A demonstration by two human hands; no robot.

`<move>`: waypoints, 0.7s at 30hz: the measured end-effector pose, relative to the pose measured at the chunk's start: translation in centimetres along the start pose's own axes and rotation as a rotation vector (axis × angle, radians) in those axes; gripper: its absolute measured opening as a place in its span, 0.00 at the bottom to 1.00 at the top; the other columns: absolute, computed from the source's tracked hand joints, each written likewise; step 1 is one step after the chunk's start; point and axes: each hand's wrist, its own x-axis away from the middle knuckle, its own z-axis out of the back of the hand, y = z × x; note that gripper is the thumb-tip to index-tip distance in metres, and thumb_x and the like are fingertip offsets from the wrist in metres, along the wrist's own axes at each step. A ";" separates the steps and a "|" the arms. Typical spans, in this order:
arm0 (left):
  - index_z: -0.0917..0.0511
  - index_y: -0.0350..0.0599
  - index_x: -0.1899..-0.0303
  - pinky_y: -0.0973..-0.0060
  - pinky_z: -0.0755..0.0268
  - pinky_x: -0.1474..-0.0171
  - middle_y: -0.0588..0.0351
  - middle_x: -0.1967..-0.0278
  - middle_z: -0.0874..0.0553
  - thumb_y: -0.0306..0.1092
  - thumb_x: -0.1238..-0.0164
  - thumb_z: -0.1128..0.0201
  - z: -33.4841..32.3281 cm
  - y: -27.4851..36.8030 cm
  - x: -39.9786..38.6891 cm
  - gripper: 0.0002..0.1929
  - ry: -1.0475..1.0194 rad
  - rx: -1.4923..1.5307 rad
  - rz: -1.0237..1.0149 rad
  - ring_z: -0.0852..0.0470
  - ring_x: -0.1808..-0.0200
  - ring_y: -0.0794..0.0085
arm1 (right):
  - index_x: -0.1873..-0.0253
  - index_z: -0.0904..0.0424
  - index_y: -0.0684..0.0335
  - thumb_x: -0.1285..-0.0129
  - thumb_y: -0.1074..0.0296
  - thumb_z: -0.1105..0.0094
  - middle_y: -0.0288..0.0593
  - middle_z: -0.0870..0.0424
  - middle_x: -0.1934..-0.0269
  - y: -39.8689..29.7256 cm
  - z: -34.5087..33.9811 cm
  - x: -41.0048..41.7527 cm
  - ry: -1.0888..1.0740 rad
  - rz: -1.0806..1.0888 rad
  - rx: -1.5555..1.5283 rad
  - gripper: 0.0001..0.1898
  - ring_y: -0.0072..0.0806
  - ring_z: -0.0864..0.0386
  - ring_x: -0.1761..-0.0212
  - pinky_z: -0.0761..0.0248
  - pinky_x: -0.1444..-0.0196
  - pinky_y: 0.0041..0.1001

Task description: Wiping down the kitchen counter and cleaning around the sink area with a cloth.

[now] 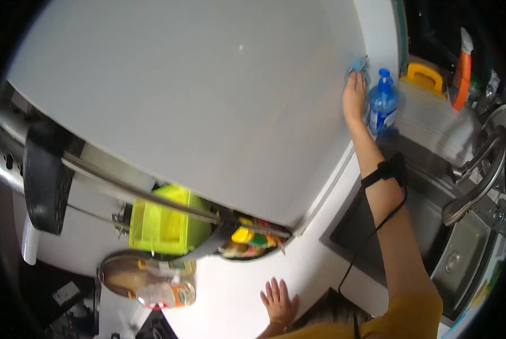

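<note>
My right hand [353, 95] presses a light blue cloth [358, 68] against the right edge of a large pale grey panel [219, 106]. Right beside that hand stands a blue pump bottle [383, 101], its lower part partly behind my forearm. A black strap with a cable circles my right forearm. My left hand [280, 303] rests on the white countertop [231, 288] at the bottom, fingers spread, with nothing in it.
A double sink [422, 220] with a curved metal faucet [477, 199] lies at the right, near an orange-handled tool [461, 80] and a yellow handle [425, 78]. A lime-green bin [164, 229], plastic bottle [168, 295] and metal rail [138, 190] are at the lower left.
</note>
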 end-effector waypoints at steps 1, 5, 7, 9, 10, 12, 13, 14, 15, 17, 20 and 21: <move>0.48 0.37 0.33 0.40 0.68 0.34 0.37 0.31 0.52 0.48 0.41 0.44 0.3 -0.1 0.0 0.39 0.000 0.035 -0.002 0.57 0.30 0.42 | 0.35 0.40 0.69 0.32 0.52 0.63 0.55 0.45 0.32 -0.1 0.2 3.5 -0.012 0.044 -0.040 0.28 0.46 0.47 0.30 0.52 0.32 0.36; 0.49 0.39 0.33 0.44 0.70 0.33 0.38 0.31 0.52 0.49 0.38 0.48 0.9 -0.3 -0.3 0.37 0.018 0.039 0.004 0.58 0.29 0.44 | 0.33 0.47 0.70 0.30 0.59 0.61 0.58 0.55 0.30 1.3 2.0 20.3 -0.140 0.090 -0.050 0.26 0.51 0.53 0.29 0.55 0.30 0.41; 0.49 0.39 0.33 0.44 0.70 0.33 0.39 0.31 0.51 0.49 0.38 0.48 0.5 -0.7 -0.3 0.37 0.008 0.004 0.021 0.58 0.29 0.45 | 0.33 0.49 0.73 0.31 0.61 0.60 0.64 0.57 0.31 1.8 3.3 30.1 -0.292 0.052 -0.010 0.27 0.58 0.56 0.30 0.56 0.31 0.45; 0.49 0.41 0.32 0.45 0.71 0.32 0.42 0.30 0.52 0.52 0.36 0.51 0.3 -0.2 -0.2 0.36 0.030 0.012 0.009 0.59 0.28 0.47 | 0.34 0.50 0.75 0.31 0.61 0.61 0.67 0.57 0.32 3.6 5.7 34.3 -0.392 0.065 0.053 0.27 0.62 0.56 0.30 0.57 0.32 0.47; 0.49 0.41 0.32 0.45 0.71 0.32 0.42 0.30 0.52 0.52 0.36 0.51 0.0 0.0 -0.2 0.36 0.027 0.011 -0.001 0.59 0.28 0.47 | 0.35 0.50 0.76 0.31 0.62 0.61 0.69 0.57 0.33 4.6 6.2 34.7 -0.441 0.058 0.079 0.27 0.64 0.56 0.31 0.57 0.32 0.48; 0.48 0.42 0.32 0.46 0.71 0.32 0.43 0.30 0.52 0.53 0.36 0.51 -0.6 -0.6 0.3 0.36 0.044 0.027 0.016 0.59 0.28 0.48 | 0.40 0.43 0.80 0.31 0.63 0.61 0.70 0.49 0.35 4.8 5.4 32.9 -0.340 -0.022 0.140 0.24 0.63 0.51 0.33 0.57 0.32 0.47; 0.48 0.42 0.32 0.46 0.71 0.32 0.43 0.30 0.52 0.53 0.36 0.51 -0.5 -0.5 0.5 0.36 0.041 0.027 0.011 0.59 0.28 0.48 | 0.42 0.41 0.80 0.31 0.63 0.61 0.70 0.46 0.37 5.2 4.6 30.6 -0.282 -0.211 0.152 0.23 0.62 0.49 0.33 0.56 0.32 0.47; 0.48 0.43 0.32 0.47 0.71 0.32 0.43 0.30 0.52 0.53 0.36 0.52 -0.3 -0.1 0.5 0.36 0.048 0.054 0.003 0.59 0.28 0.49 | 0.44 0.37 0.80 0.31 0.65 0.60 0.69 0.39 0.40 6.3 4.1 27.1 -0.088 -0.084 0.197 0.21 0.59 0.44 0.36 0.53 0.33 0.46; 0.48 0.44 0.32 0.48 0.71 0.32 0.44 0.30 0.52 0.54 0.36 0.52 -0.2 -0.1 0.6 0.36 0.053 0.077 0.007 0.59 0.28 0.49 | 0.43 0.37 0.78 0.32 0.66 0.60 0.65 0.36 0.41 6.6 4.0 24.9 -0.048 -0.011 0.341 0.20 0.56 0.41 0.37 0.50 0.34 0.44; 0.48 0.44 0.32 0.48 0.71 0.32 0.44 0.30 0.51 0.54 0.36 0.52 -0.1 -0.5 0.8 0.35 0.063 0.078 0.014 0.58 0.28 0.49 | 0.44 0.35 0.75 0.33 0.68 0.59 0.60 0.33 0.43 7.4 4.4 22.1 -0.060 0.119 0.386 0.18 0.53 0.37 0.40 0.48 0.35 0.43; 0.46 0.44 0.32 0.48 0.71 0.32 0.45 0.30 0.50 0.54 0.36 0.53 0.1 -0.2 0.7 0.35 0.095 0.104 0.010 0.57 0.28 0.50 | 0.47 0.32 0.72 0.35 0.70 0.57 0.55 0.31 0.45 7.2 4.9 17.6 -0.162 0.035 0.586 0.16 0.49 0.34 0.43 0.41 0.38 0.41; 0.46 0.44 0.32 0.48 0.71 0.32 0.45 0.30 0.49 0.54 0.36 0.53 0.2 -0.4 0.7 0.35 0.124 0.120 -0.012 0.56 0.28 0.50 | 0.48 0.31 0.72 0.37 0.71 0.56 0.54 0.31 0.46 7.2 5.0 16.4 -0.166 0.027 0.643 0.15 0.48 0.33 0.45 0.38 0.42 0.40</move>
